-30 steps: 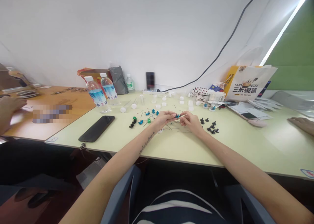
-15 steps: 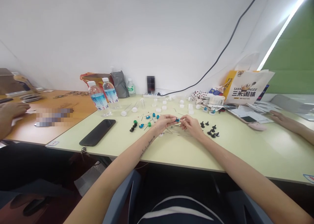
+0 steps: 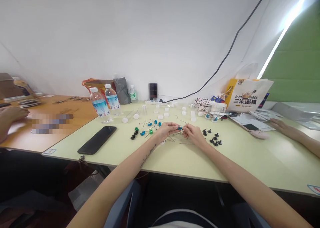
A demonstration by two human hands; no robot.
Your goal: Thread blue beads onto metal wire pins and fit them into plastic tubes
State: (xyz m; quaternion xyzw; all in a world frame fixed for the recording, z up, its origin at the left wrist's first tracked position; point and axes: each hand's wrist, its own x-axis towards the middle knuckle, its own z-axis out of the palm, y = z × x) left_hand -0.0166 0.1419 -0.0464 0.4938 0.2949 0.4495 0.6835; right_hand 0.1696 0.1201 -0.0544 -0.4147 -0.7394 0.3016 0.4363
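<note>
A small shiny blue part (image 3: 180,128) sits between the fingertips of my left hand (image 3: 167,130), which is closed on it. My right hand (image 3: 193,133) is pinched at the part's right end; what lies between these fingers is too small to make out. Left of my hands lie loose blue pieces (image 3: 155,122), a green piece (image 3: 151,132) and black round pieces (image 3: 134,134). Thin metal rods (image 3: 170,139) are scattered beneath and around both hands. Several black pieces with flat heads and short stems (image 3: 215,140) lie right of my right hand.
White caps (image 3: 166,114) and clear tubes (image 3: 128,116) stand farther back. A black phone (image 3: 97,140) and two water bottles (image 3: 100,104) are on the left. A paper bag (image 3: 248,94) is at back right. Other people's hands rest at far left (image 3: 12,119) and right (image 3: 285,128).
The camera view has tilted slightly, so the table sits a little lower in the picture. My hands stay together with the blue part between them.
</note>
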